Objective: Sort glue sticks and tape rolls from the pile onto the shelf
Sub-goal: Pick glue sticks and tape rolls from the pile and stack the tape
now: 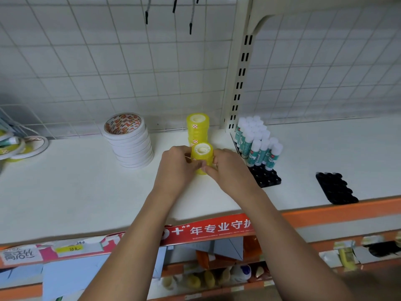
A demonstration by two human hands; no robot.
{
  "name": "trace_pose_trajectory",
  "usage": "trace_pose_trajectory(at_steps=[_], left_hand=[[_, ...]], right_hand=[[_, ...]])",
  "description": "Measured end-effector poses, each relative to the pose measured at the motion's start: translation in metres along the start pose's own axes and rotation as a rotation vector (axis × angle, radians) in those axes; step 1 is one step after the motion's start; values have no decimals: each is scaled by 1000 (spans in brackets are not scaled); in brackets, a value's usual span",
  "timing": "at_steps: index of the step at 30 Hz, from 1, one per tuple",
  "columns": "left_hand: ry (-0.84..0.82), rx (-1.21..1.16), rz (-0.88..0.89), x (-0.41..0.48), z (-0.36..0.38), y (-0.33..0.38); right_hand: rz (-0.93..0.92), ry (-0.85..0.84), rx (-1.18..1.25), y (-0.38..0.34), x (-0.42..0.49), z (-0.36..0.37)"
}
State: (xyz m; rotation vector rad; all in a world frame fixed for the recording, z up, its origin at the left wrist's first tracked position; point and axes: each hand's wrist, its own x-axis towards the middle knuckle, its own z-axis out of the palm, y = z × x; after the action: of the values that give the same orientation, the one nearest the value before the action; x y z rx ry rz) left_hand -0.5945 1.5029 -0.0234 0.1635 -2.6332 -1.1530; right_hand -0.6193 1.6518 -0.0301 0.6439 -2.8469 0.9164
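Tape stack [202, 153] (yellow) between curled fingers [192, 165]

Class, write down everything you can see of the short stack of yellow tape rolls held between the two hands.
The short stack of yellow tape rolls is glossy, translucent tape; a hollow white core shows at its top. It stands upright, its base at the white shelf, just in front of a taller stack of like rolls; contact between them cannot be told. The left hand grips its left side, the right hand its right, their fingertips nearly meeting across its front.
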Motion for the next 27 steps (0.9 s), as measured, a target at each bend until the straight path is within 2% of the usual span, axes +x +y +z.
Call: trace_pose_trajectory(at_steps=[11, 22, 27], left_hand=[[16, 9, -44, -4, 0, -4], [-8, 276, 20, -8, 5, 4], [2, 294, 29, -10, 7, 4]], right_hand=[[71, 55, 219, 0, 0, 7], [82, 58, 144, 1, 0, 9], [17, 38, -9, -4, 0, 8]])
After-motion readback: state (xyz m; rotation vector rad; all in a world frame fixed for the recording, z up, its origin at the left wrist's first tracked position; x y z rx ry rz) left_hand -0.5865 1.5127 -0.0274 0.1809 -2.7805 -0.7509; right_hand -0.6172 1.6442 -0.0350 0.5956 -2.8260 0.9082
